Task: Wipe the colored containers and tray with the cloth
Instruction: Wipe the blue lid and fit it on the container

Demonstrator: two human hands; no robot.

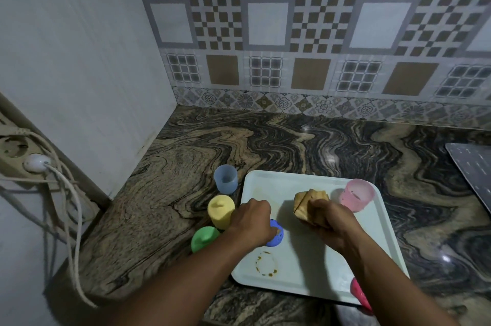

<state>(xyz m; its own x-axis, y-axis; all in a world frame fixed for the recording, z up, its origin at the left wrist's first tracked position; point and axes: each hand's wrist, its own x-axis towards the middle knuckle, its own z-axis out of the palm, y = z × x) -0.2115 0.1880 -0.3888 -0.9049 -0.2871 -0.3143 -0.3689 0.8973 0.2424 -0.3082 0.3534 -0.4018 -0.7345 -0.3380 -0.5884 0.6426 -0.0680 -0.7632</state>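
Observation:
A white tray (300,264) lies on the marble counter with a brown ring stain (266,263) near its front left. My left hand (251,220) grips a dark blue container (275,237) on the tray's left part. My right hand (325,215) holds a bunched tan cloth (309,200) above the tray's middle. A pink container (357,194) stands in the tray's far right corner. Left of the tray stand a light blue container (225,179), a yellow one (220,211) and a green one (203,238). A red container (360,292) peeks out by my right forearm at the tray's front edge.
The counter (292,145) meets a tiled wall behind and a white panel on the left. A power strip with a white plug and cords (34,163) hangs at the far left. A grey perforated metal sheet (475,166) lies at the right edge.

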